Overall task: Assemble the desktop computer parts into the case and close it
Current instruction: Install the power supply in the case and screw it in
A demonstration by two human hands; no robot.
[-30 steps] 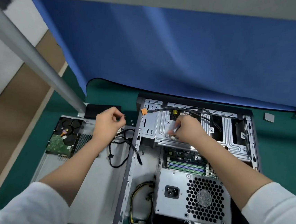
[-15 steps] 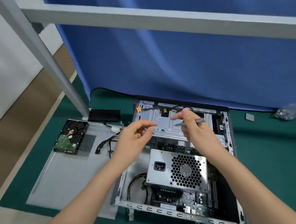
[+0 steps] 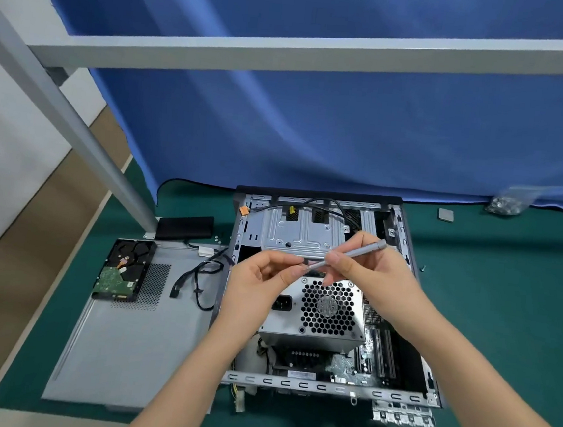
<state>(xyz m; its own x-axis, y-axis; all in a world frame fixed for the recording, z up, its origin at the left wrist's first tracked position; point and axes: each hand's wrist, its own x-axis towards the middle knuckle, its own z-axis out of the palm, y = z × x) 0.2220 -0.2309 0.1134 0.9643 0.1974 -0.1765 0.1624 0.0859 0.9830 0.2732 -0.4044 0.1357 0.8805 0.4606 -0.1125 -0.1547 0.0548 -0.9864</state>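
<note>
Case (image 3: 403, 395) steel, open, slim grey screwdriver (image 3: 348, 259) pinched

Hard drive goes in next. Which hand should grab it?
Left. The left hand is nearer the hard drive lying on the side panel; the right hand holds the screwdriver.

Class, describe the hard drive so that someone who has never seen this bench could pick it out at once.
Find the grey side panel lying flat on the green mat, left of the open computer case. The hard drive rests on the panel's far left corner, beside a coil of black cable. It alone shows a green circuit board against a black body.
</note>
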